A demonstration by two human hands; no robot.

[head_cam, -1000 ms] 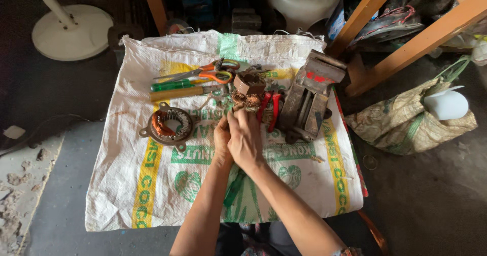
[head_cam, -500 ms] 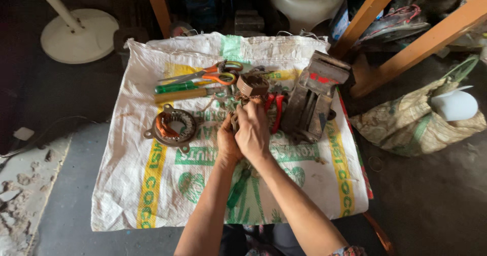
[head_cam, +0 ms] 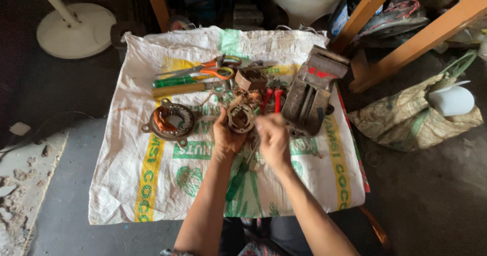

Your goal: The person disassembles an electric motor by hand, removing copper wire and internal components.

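Nearest in the head view, two bare forearms are extended away from the viewer over a white woven sack (head_cam: pixel 152 185) printed in green and yellow, which is spread flat as a work surface. A green-handled screwdriver (head_cam: pixel 234 181) is laid on the sack under and between the forearms. The left hand (head_cam: pixel 227 137) is closed around the near side of a small ring-shaped motor stator (head_cam: pixel 240 118), which is held just above the middle of the sack with its opening turned toward the viewer. Just to the right of it, the right hand (head_cam: pixel 273 138) is blurred; its fingers are drawn narrowly together as if pinched on something thin, but what is gripped cannot be told. To the left of the hands, a larger round stator with copper windings (head_cam: pixel 171 121) is laid flat on the sack, well apart from the held one. Just beyond the held stator, red-handled pliers (head_cam: pixel 273 98) are seen, and beyond them a brown wound coil block (head_cam: pixel 250 77). To the right, a grey metal bench vise (head_cam: pixel 310 91) is set on the sack. Farther left, a yellow-handled tool (head_cam: pixel 178 88) and orange-handled scissors (head_cam: pixel 210 68) are laid near the far edge. Off the sack, a patterned bag with a white container (head_cam: pixel 450 100) is seen on the right, and a white round fan base (head_cam: pixel 76 30) at the far left.
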